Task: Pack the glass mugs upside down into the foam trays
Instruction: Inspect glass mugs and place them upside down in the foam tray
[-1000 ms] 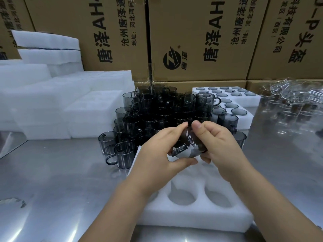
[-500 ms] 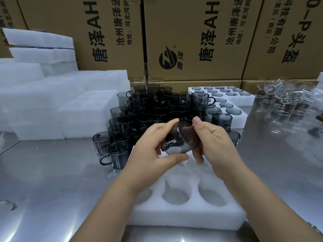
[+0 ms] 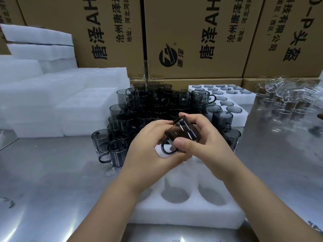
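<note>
1. The near foam tray lies on the steel table. The three round holes of its near row hold nothing; the hands hide its far part.
2. The grey mug is held tilted in the air above that tray, with its handle hanging down on the near side.
3. The left hand curls round the mug's left side. The right hand grips it too, thumb on the near wall and fingers over the far side.
4. The far foam tray, far right, has grey mugs sunk in its holes, bases up.
5. Loose grey mugs crowd against the near tray's far edge.
6. Bare steel lies open to the left and right of the near tray. Foam blocks bound the far left, clear glasses the far right, and cardboard boxes the back.
</note>
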